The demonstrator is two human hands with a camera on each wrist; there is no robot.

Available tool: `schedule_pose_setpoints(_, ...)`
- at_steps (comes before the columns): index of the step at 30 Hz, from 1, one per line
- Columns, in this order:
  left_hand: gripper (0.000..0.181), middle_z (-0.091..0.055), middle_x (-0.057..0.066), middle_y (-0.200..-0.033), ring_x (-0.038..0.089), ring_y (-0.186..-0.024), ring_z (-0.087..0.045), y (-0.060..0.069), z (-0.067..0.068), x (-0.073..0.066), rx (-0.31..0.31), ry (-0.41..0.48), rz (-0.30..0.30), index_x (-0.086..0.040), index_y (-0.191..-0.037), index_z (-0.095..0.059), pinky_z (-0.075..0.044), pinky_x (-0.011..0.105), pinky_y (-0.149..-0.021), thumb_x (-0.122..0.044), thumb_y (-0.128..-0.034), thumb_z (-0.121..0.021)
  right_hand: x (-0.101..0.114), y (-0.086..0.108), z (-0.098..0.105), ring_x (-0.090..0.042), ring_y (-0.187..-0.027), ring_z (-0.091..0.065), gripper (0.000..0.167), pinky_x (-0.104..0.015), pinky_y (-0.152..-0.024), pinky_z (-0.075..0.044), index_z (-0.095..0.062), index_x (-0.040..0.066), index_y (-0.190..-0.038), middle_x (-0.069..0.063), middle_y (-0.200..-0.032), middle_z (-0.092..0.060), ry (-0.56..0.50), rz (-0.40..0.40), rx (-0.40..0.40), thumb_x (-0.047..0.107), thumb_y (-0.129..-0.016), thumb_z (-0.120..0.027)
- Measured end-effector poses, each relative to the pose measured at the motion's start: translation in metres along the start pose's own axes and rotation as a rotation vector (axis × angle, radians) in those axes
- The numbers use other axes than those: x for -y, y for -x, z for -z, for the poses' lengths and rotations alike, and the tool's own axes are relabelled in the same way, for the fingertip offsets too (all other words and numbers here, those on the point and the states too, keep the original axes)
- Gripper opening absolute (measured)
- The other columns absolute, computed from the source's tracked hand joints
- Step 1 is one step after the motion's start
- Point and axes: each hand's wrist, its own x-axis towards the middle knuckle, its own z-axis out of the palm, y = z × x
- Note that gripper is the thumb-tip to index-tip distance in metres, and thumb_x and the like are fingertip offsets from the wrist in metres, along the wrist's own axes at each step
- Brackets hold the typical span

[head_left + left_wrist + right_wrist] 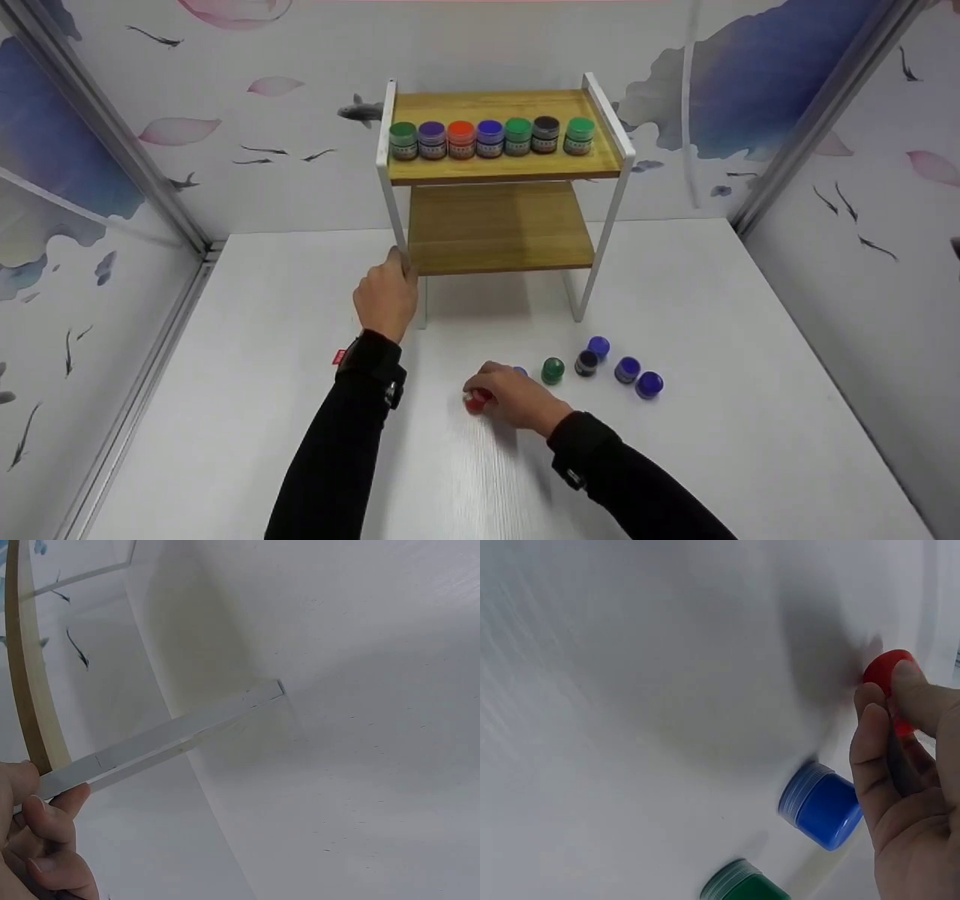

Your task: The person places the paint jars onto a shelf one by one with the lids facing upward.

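My left hand (385,298) grips the white left leg of a two-tier shelf rack (502,271); in the left wrist view its fingers (54,829) curl round the white bar (172,733). On the table, my right hand (517,397) pinches a small red paint jar (474,403) between thumb and fingers. The right wrist view shows the red jar (887,669) partly hidden by the fingertips. Just beside that hand lies a blue jar (829,810), mostly covered in the head view, and a green jar (750,886) is a little further off.
Several jars with coloured lids stand in a row on the rack's top board (495,171). The lower board (502,225) is bare wood. Right of my right hand are a green jar (553,370), a black jar (586,364) and several blue jars (628,369). Printed walls surround the white table.
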Motion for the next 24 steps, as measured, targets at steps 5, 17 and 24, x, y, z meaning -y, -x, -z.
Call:
schedule_pose_setpoints(5, 0.017, -0.069, 0.01, -0.075, 0.019, -0.057, -0.053, 0.0004, -0.0009, -0.0008, -0.016, -0.005, -0.016, -0.005, -0.092, -0.062, -0.044, 0.036, -0.05, -0.022, -0.097, -0.059, 0.0008, 0.0003, 0.0013, -0.014, -0.097, -0.058, 0.021, -0.029, -0.087, -0.052, -0.073, 0.014, -0.109, -0.003, -0.105, -0.065, -0.043, 0.035, -0.009, 0.007, -0.091, -0.066)
schedule_pose_setpoints(17, 0.02, -0.066, 0.008, -0.072, 0.019, -0.057, -0.052, 0.0008, -0.0034, 0.0008, -0.019, -0.012, -0.011, -0.007, -0.088, -0.06, -0.04, 0.034, -0.049, -0.024, -0.0975, -0.059, 0.0068, 0.0007, 0.0044, -0.015, -0.095, -0.059, 0.027, -0.032, -0.089, -0.052, -0.068, 0.015, -0.116, -0.002, -0.107, -0.066, 0.034, -0.076, 0.035, 0.009, -0.09, -0.068)
schedule_pose_setpoints(24, 0.018, -0.069, 0.01, -0.076, 0.019, -0.059, -0.055, -0.0001, -0.002, -0.0007, -0.016, -0.01, 0.0, -0.005, -0.093, -0.062, -0.044, 0.036, -0.051, -0.022, -0.0977, -0.057, 0.0074, 0.0, 0.0065, -0.012, -0.091, -0.057, 0.023, -0.03, -0.089, -0.052, -0.071, 0.018, -0.113, 0.0, -0.103, -0.068, 0.035, -0.047, 0.039, 0.009, -0.092, -0.065)
